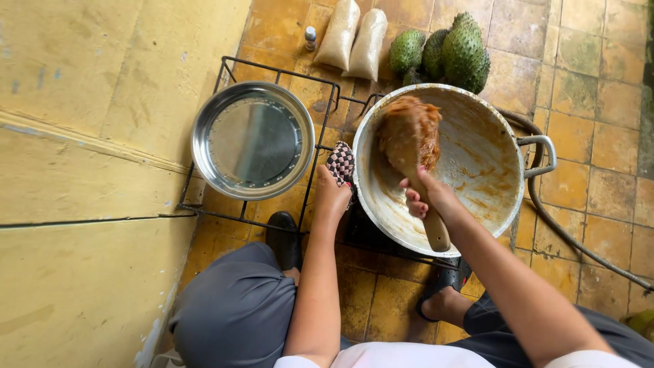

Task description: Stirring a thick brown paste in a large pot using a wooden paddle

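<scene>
My right hand wraps wooden spoon mid-handle; my left hand clamps checkered cloth on wok rim. Brown paste clings to spoon blade inside wok: looks heavy, sticky, stiff. Wok probably hot, slippery; grip through cloth.

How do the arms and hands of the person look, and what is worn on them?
Both forearms are bare, with no gloves, watch or bracelet visible. The left hand and right hand show no rings that I can make out. Short white sleeves end near the bottom edge.
</scene>
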